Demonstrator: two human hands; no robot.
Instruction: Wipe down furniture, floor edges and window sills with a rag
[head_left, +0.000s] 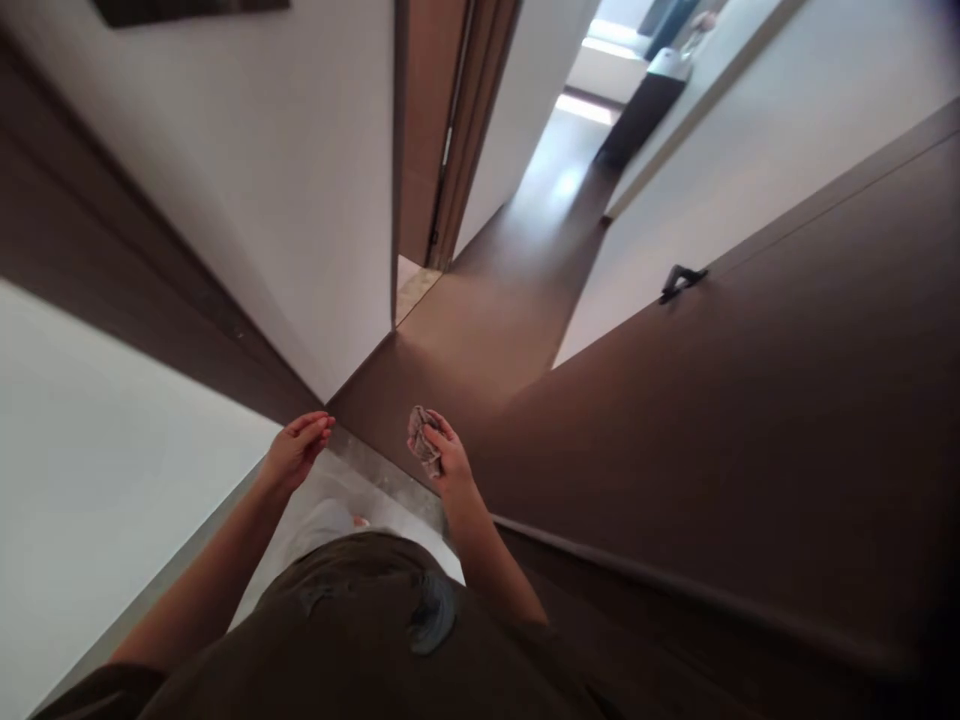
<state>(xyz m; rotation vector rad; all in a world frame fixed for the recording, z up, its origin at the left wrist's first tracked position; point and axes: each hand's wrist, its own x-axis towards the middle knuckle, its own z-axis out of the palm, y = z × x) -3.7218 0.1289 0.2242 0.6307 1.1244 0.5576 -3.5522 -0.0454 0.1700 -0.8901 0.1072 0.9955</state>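
Observation:
My right hand (454, 462) is closed around a small crumpled cloth (424, 440), greyish brown with a faint pattern. The cloth bunches out past the thumb and fingertips, in front of my body. To the left, at about the same height, my left hand (298, 452) has its thumb and fingers drawn together, and nothing shows in them. That hand appears closest to the left door frame and the wall corner, though its exact distance from them is unclear. The two hands are apart.
A dark brown door (720, 430) with a black handle (681, 283) stands at right. A stone threshold (386, 480) crosses the doorway. Beyond it, a brown-floored corridor (487, 310) passes another doorway (427, 130) toward a bright area. White walls (285, 180) border it.

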